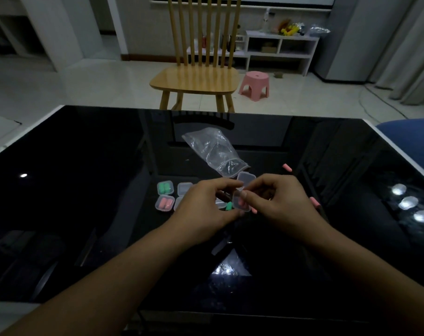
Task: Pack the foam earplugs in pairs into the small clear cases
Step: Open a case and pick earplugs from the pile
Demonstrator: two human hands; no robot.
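dim overall | lamp glare on glossy black table (85, 190) | wide-angle edge bending

open clear case (242, 198) held above the table, lid up, pink showing inside. closed case with green pair (165, 187), closed case with pink pair (165, 203) just below it. loose pink plugs (287, 167) (314, 202) off right, green plug (229, 206) under the held case.

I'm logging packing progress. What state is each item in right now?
Held case: open, lid up, pink inside, in both hands.
Green case: closed, packed.
Pink case: closed, packed.
Bag: flat, looks empty.
Loose pink plugs: unpacked.
Green plug: unpacked.
Left hand: gripping.
Right hand: gripping.
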